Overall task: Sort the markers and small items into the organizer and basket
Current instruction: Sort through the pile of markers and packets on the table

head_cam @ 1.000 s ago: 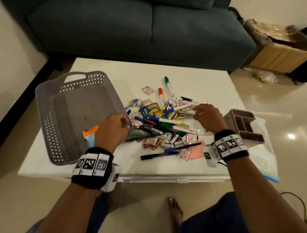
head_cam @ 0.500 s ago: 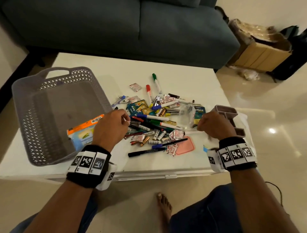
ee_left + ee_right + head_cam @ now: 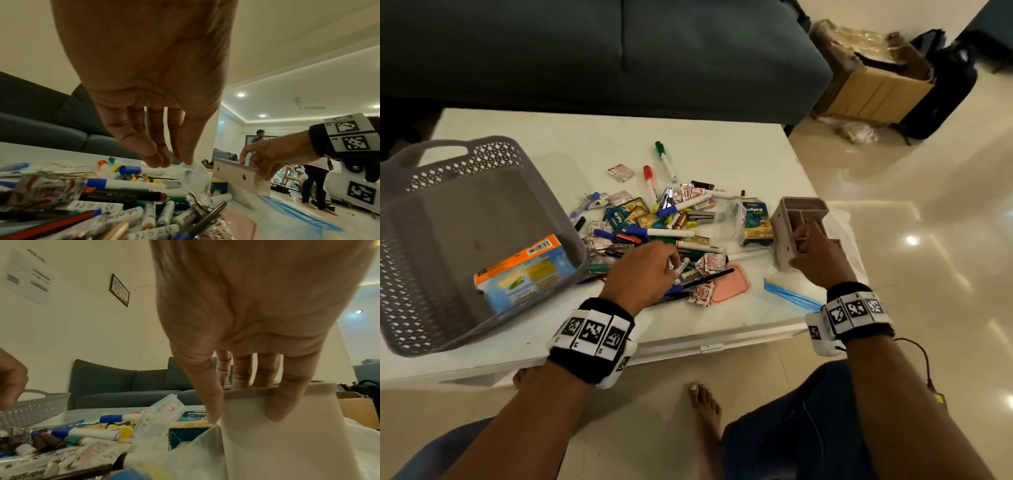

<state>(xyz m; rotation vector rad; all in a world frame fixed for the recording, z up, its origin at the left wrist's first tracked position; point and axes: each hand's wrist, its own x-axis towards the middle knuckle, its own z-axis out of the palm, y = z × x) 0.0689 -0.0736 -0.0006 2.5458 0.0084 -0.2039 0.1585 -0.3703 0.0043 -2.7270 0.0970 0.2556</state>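
A heap of markers (image 3: 671, 233), pens, batteries and foil packets lies mid-table. My left hand (image 3: 673, 265) hovers low over its near side and pinches a small clear packet (image 3: 194, 174) between thumb and fingertips. The beige organizer (image 3: 784, 219) stands tilted at the right edge of the heap. My right hand (image 3: 803, 240) grips its near wall (image 3: 308, 443), with the fingers hooked inside the rim and the thumb outside. The grey perforated basket (image 3: 493, 150) sits at the left and holds an orange and blue box (image 3: 524, 270).
A green marker (image 3: 664, 161) and a red marker (image 3: 649, 178) lie at the far side of the heap. A teal medicine box (image 3: 755, 222) lies by the organizer. A pink tray (image 3: 729, 284) and a clear zip bag (image 3: 791, 294) lie near the front edge. A dark sofa (image 3: 619, 51) stands behind the table.
My right hand left the heap, moved right and took hold of the organizer, tilting it. The orange box went into the basket. My left hand moved from the basket's edge into the heap.
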